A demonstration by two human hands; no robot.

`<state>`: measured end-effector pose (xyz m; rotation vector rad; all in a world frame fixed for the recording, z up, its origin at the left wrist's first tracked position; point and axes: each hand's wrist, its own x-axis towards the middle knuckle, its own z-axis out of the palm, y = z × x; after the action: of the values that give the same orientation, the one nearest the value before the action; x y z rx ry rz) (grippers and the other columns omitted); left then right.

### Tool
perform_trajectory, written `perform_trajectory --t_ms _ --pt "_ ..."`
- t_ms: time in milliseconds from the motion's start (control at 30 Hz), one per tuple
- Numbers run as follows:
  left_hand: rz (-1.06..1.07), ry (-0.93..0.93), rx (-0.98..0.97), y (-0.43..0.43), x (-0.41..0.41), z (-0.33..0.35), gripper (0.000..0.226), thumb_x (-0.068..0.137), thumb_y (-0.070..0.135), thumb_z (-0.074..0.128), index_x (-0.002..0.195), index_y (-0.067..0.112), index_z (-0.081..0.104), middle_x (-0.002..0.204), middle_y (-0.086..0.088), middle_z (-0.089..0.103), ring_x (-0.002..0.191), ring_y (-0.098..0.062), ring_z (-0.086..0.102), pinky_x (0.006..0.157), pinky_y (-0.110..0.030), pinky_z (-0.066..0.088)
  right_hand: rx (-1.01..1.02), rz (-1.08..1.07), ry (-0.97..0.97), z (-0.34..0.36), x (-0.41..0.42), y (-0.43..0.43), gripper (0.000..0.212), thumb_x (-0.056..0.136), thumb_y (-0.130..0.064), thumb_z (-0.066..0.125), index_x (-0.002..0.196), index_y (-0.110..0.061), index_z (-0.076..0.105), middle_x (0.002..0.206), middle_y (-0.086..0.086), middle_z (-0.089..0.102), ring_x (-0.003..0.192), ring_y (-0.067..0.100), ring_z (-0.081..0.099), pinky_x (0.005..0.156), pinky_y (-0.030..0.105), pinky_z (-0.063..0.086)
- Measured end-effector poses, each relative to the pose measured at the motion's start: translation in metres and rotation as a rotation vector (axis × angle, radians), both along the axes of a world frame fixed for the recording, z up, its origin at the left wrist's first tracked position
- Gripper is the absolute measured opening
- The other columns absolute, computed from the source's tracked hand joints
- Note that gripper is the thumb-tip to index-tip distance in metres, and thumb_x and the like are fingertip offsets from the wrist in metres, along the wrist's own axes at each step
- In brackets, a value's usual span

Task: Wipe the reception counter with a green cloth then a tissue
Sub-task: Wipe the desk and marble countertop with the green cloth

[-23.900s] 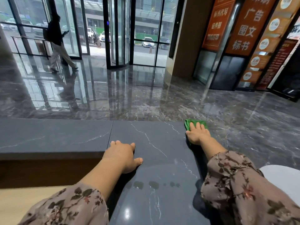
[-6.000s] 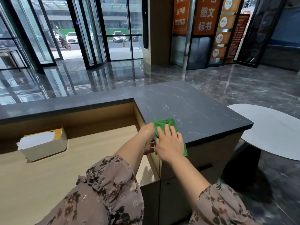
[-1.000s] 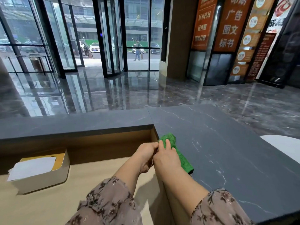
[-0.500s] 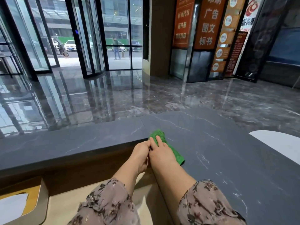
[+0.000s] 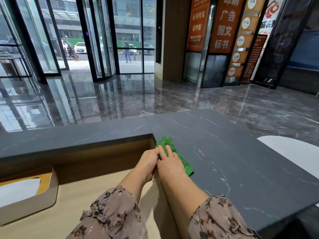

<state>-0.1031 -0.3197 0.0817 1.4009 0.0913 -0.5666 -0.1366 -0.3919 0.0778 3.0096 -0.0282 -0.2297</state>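
The green cloth [image 5: 166,141] lies on the dark stone reception counter [image 5: 241,161], right at its inner corner by the drop to the lower desk. My right hand [image 5: 170,163] rests flat on the cloth with straight fingers. My left hand [image 5: 148,163] is beside it, against the counter's inner edge, and pinches the cloth's left edge where its fingertips meet my right thumb. On the lower desk at the far left is a tissue box [image 5: 41,199] with a white tissue [image 5: 19,187] showing.
A light wooden lower desk [image 5: 77,195] runs left of the counter. A narrow counter ledge [image 5: 69,138] extends left from the corner. A white rounded surface [image 5: 293,152] lies past the counter's right edge. Beyond are a glossy lobby floor, glass doors and a person [image 5: 126,50] outside.
Since six seconds ago both hands have slid the cloth along the counter's inner edge, away from me, to the inner corner. Over the last half second they have barely moved.
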Motion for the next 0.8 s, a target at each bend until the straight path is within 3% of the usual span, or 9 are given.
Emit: perform_trajectory --t_ms 133,333,433,533,600,667,733,800 --pt "0.027 0.005 -0.010 0.000 -0.035 -0.005 0.026 0.099 0.024 0.045 0.095 0.011 0.067 0.100 -0.011 0.072 0.092 -0.021 0.065 0.084 -0.033 0.050 -0.009 0.010 0.005 -0.002 -0.037 0.001 0.055 0.100 -0.019 0.036 0.151 -0.009 0.020 0.160 0.010 -0.013 0.146 0.036 -0.012 0.120 0.047 0.008" --pt "0.047 -0.003 -0.007 0.002 -0.089 -0.009 0.028 0.099 0.022 0.046 0.084 0.011 0.066 0.095 -0.011 0.067 0.092 -0.023 0.060 0.084 -0.036 0.044 -0.021 0.018 -0.024 -0.003 -0.097 0.002 0.055 0.102 -0.019 0.034 0.152 -0.008 0.014 0.160 0.011 -0.011 0.146 0.038 -0.009 0.119 0.048 0.011" --pt "0.045 -0.003 -0.003 0.004 -0.110 -0.014 0.027 0.098 0.024 0.046 0.093 0.008 0.067 0.101 -0.011 0.069 0.094 -0.023 0.062 0.083 -0.037 0.046 -0.037 0.015 -0.045 -0.001 -0.125 0.004 0.057 0.101 -0.018 0.037 0.152 -0.007 0.014 0.160 0.013 -0.008 0.146 0.040 -0.006 0.118 0.048 0.015" --pt "0.031 -0.010 0.022 0.007 -0.128 -0.015 0.029 0.098 0.025 0.043 0.096 0.007 0.065 0.082 -0.008 0.062 0.066 -0.017 0.054 0.057 -0.028 0.041 -0.053 0.010 -0.036 0.004 -0.148 0.008 0.056 0.098 -0.014 0.042 0.150 -0.006 0.022 0.159 0.018 -0.003 0.145 0.043 0.000 0.116 0.049 0.023" --pt "0.008 -0.010 0.027 0.013 -0.139 -0.013 0.028 0.100 0.028 0.039 0.090 0.010 0.059 0.069 -0.005 0.050 0.052 -0.014 0.038 0.042 -0.023 0.030 -0.050 -0.016 -0.042 0.009 -0.159 0.014 0.051 0.097 -0.010 0.043 0.146 -0.004 0.030 0.158 0.021 0.007 0.144 0.044 0.009 0.110 0.048 0.032" --pt "0.010 0.004 -0.024 0.021 -0.144 -0.010 0.028 0.102 0.028 0.036 0.090 0.010 0.054 0.066 -0.004 0.043 0.050 -0.013 0.034 0.037 -0.020 0.029 -0.058 -0.032 -0.086 0.015 -0.165 0.019 0.044 0.096 -0.006 0.043 0.140 -0.003 0.039 0.150 0.023 0.024 0.137 0.042 0.027 0.100 0.043 0.042" --pt "0.025 0.012 -0.054 0.034 -0.145 -0.008 0.027 0.103 0.028 0.034 0.087 0.013 0.050 0.068 -0.002 0.043 0.052 -0.012 0.040 0.043 -0.020 0.032 -0.066 -0.015 -0.144 0.021 -0.166 0.020 0.036 0.093 -0.001 0.042 0.129 -0.004 0.049 0.134 0.019 0.045 0.122 0.035 0.048 0.091 0.037 0.045" --pt "0.042 -0.010 0.008 0.051 -0.141 -0.010 0.026 0.102 0.028 0.036 0.084 0.016 0.050 0.077 -0.002 0.053 0.069 -0.013 0.056 0.056 -0.022 0.038 -0.076 0.003 -0.188 0.028 -0.162 0.020 0.032 0.091 0.003 0.043 0.118 -0.007 0.056 0.121 0.014 0.057 0.110 0.030 0.058 0.088 0.036 0.045"
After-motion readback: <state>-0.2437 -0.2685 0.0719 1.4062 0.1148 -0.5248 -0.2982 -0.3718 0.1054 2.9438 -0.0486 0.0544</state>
